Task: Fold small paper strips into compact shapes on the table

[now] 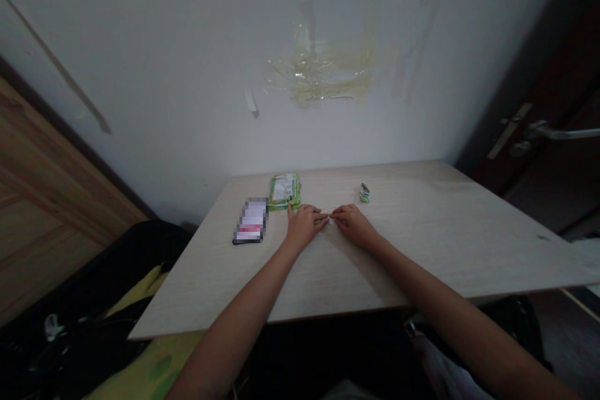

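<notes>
Both of my hands meet over the middle of the table, their fingertips pinched on a small whitish piece (330,217) that looks like thin paper or wrapper; its exact kind is too small to make out. My left hand (305,224) holds its left side, the thumb and fingers closed. From the other side my right hand (352,222) grips it, fingers bent together. Just beyond the left hand lies a stack of green and white packets (285,190). A small crumpled green and white wrapper (364,193) rests past the right hand.
A phone (252,220) with a blurred-out screen lies left of the packets. The pale wooden table (440,231) stands against a white wall (187,75) with old tape on it. A door handle (562,132) is at the right. Dark bags and yellow cloth (140,290) are at the lower left.
</notes>
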Demonstrator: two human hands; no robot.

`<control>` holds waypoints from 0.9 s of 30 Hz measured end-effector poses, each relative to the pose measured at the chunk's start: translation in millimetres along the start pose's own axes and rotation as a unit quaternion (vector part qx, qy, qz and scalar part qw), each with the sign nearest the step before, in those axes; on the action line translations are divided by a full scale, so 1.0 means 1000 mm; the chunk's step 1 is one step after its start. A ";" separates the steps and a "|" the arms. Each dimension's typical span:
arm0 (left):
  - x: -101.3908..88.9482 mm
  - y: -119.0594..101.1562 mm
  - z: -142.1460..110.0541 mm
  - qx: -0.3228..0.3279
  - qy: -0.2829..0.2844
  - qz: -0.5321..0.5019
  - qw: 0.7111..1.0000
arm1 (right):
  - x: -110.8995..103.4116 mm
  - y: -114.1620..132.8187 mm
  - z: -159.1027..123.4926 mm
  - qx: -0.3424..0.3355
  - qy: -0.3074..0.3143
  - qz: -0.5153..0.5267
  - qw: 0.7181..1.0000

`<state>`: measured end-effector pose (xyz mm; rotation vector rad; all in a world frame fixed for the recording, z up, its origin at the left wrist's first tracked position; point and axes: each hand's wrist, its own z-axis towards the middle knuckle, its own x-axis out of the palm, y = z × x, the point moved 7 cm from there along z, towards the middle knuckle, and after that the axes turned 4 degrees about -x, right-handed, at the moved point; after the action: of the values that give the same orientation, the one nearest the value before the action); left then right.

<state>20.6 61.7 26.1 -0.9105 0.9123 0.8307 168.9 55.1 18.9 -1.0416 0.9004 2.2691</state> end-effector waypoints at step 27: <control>0.000 0.001 0.000 -0.005 0.003 0.003 1.000 | 0.005 -0.008 0.005 -0.013 0.029 -0.024 0.999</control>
<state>19.6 61.5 25.7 -0.9198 0.9181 0.8380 168.5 64.6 14.7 -1.1345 0.8627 2.2254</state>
